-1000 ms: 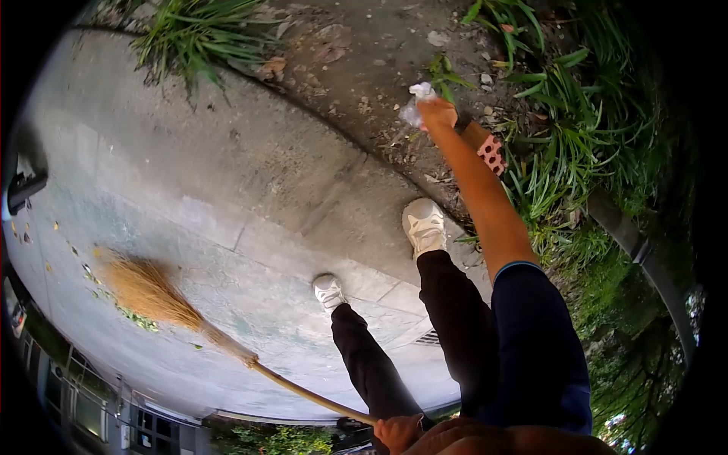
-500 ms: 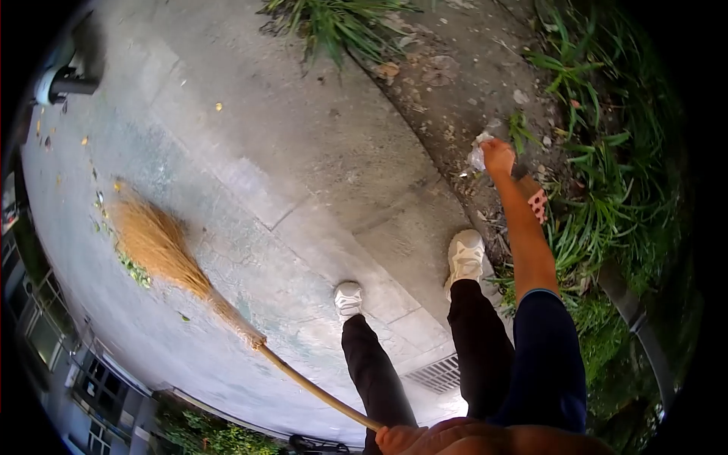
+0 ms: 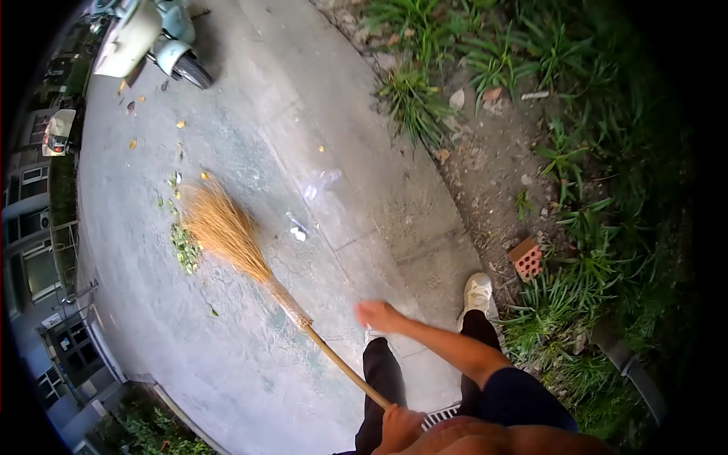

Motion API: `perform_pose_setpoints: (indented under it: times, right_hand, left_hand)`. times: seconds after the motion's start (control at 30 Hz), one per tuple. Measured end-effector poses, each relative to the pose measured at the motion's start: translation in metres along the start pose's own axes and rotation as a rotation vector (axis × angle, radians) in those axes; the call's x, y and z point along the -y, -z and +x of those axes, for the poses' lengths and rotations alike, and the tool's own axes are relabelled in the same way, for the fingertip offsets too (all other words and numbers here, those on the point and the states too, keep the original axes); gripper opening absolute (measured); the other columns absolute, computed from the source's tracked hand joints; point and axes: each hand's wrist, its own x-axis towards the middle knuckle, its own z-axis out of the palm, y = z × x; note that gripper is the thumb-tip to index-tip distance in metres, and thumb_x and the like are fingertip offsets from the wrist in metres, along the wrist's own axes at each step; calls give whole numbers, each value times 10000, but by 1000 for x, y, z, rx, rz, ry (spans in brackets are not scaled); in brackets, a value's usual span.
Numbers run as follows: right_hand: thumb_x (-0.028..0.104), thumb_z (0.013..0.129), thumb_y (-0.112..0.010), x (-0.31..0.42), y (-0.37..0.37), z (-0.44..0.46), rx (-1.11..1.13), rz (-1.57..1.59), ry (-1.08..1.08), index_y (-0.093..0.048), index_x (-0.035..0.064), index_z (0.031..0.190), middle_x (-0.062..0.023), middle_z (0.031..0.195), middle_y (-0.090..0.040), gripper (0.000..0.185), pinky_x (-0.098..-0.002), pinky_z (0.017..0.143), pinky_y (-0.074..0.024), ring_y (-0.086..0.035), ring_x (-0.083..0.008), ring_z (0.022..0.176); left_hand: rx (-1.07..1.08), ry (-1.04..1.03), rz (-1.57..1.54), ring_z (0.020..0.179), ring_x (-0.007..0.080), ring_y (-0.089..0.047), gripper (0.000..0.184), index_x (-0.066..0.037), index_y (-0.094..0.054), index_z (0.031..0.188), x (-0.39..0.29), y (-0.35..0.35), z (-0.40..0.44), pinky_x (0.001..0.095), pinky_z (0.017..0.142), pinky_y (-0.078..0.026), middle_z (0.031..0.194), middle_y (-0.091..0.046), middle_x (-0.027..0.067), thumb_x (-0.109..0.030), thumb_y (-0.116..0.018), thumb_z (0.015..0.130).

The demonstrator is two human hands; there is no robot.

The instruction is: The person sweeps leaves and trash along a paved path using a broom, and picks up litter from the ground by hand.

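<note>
Broom (image 3: pixel 291 306): head of splayed tan straw, fan-shaped, neck bound, handle slender and wooden-looking; set aslant over grey mottled concrete (image 3: pixel 250 379), bristles beside a cluster of green leaves (image 3: pixel 186 250). Handle is clamped in the curled fingers of the left hand (image 3: pixel 400 429). The right hand (image 3: pixel 381 317) is extended near the neck, blurred; its finger spread cannot be told. White scrap (image 3: pixel 298 234) is seen beside the bristles

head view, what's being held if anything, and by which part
The left hand holds the straw broom by its handle; the right hand looks empty.
</note>
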Motion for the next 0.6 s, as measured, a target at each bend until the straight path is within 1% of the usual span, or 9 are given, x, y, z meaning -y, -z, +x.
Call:
perform_pose_setpoints:
  times: [0.03, 0.17, 0.3, 0.33, 0.37, 0.43, 0.5, 0.57, 0.6]
  right_hand:
    - [293, 848, -441, 20, -8, -44, 31, 23, -68, -496, 54, 687, -109, 578, -557, 293, -370, 495, -417, -554, -255, 539]
    - [336, 853, -477, 95, -18, -227, -27, -110, -253, -602, 71, 851, -23, 642, -582, 293, -278, 572, -446, -541, -116, 583]
    - [391, 825, -527, 136, -80, -352, 158, 555, -873, -614, 53, 926, -31, 816, -617, 363, -307, 650, -460, -555, -116, 685]
    - [422, 792, -567, 150, -96, -361, 176, 60, -542, -619, 56, 935, -43, 781, -618, 396, -295, 647, -457, -557, -125, 679]
    - [463, 771, -581, 156, -107, -357, 262, -109, -584, -632, 62, 913, -40, 753, -619, 428, -295, 645, -456, -562, -140, 695]
    - [443, 794, -565, 184, -129, -322, 219, 157, -753, -590, 81, 756, -21, 559, -538, 365, -256, 464, -400, -498, -106, 495]
    - [453, 786, -575, 176, -158, -274, 144, 269, -708, -536, 77, 696, -7, 501, -474, 388, -244, 392, -361, -461, -95, 433]
    - [418, 724, -638, 164, -179, -224, 82, -39, -558, -507, 9, 776, -93, 589, -548, 433, -297, 373, -445, -531, -173, 443]
    - [370, 719, -645, 178, -186, -203, 67, -333, -670, -518, -1, 840, -126, 613, -568, 411, -317, 398, -461, -563, -204, 473]
  left_hand:
    - [-7, 31, -19, 782, 156, -526, 194, -195, -613, 837, 1, 2, -8, 364, 858, -343, 708, -519, -17, -176, -627, 645]
    - [122, -88, -41, 807, 208, -493, 211, -138, -604, 872, 4, 35, -32, 376, 792, -338, 746, -524, 24, -155, -584, 662]
    - [70, -93, -5, 860, 266, -494, 293, -101, -588, 946, 12, 72, -57, 390, 783, -339, 807, -534, 66, -97, -570, 653]
    - [-45, -94, 6, 869, 270, -498, 322, -94, -576, 973, 21, 81, -61, 401, 775, -344, 824, -541, 71, -97, -566, 651]
    - [-150, -81, 16, 878, 274, -502, 350, -88, -564, 999, 34, 88, -71, 413, 766, -348, 840, -548, 77, -97, -562, 649]
    - [-184, 76, 29, 862, 291, -521, 381, -82, -545, 1026, 52, 116, -86, 443, 764, -357, 849, -559, 99, -79, -545, 645]
    - [-13, 267, 291, 845, 307, -543, 399, -109, -531, 1063, 98, 124, -109, 453, 792, -368, 855, -570, 123, -117, -547, 664]
    - [310, 525, 404, 931, 313, -549, 384, -110, -560, 1060, 137, 127, -149, 457, 839, -372, 972, -586, 137, -165, -554, 680]
    - [512, 579, 313, 935, 308, -560, 347, -99, -593, 1018, 173, 106, -176, 449, 824, -397, 983, -596, 140, -187, -552, 684]
